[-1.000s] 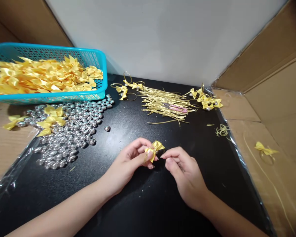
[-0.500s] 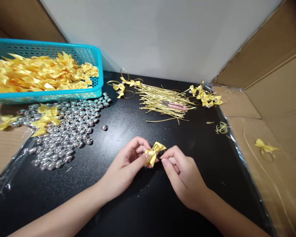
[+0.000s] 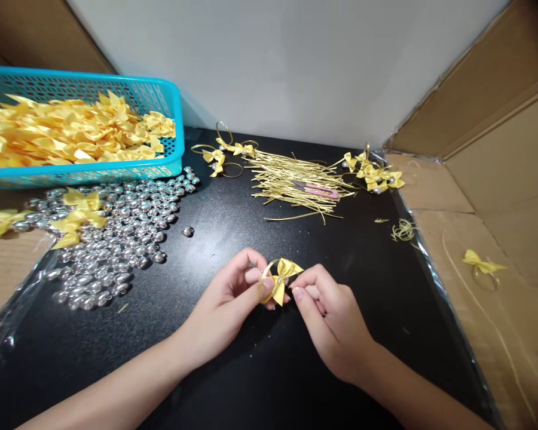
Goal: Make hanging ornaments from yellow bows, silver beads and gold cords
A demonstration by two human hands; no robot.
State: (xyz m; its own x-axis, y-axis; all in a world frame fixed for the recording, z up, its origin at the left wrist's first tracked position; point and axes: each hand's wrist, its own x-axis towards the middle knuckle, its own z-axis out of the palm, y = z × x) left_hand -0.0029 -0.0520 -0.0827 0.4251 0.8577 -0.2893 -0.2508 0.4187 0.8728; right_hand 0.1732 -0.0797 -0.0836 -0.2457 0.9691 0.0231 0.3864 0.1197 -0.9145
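Between thumb and fingers of my left hand [image 3: 231, 301] is a yellow satin bow [image 3: 280, 289]. A thin gold loop [image 3: 260, 285] curves up around its left side, beside my thumb. My right hand [image 3: 334, 325] is closed in a pinch just right of the bow, its fingertips close to the bow's right tail. Whatever those fingertips grip is too small to make out. Both hands are held low over the black tabletop [image 3: 197, 382], near its middle.
A turquoise basket [image 3: 178, 119] of yellow bows stands back left. Silver beads [image 3: 130, 230] spread before it, with several bows on top. Farther back lie gold wire strips [image 3: 282, 179], a pink-handled cutter [image 3: 320, 191] and finished-looking bow loops [image 3: 376, 176]. Cardboard [image 3: 502, 131] walls the right side.
The bow has turned a little in my left hand, and the gold loop on its left now shows clearly. My right hand keeps its pinch in nearly the same place.
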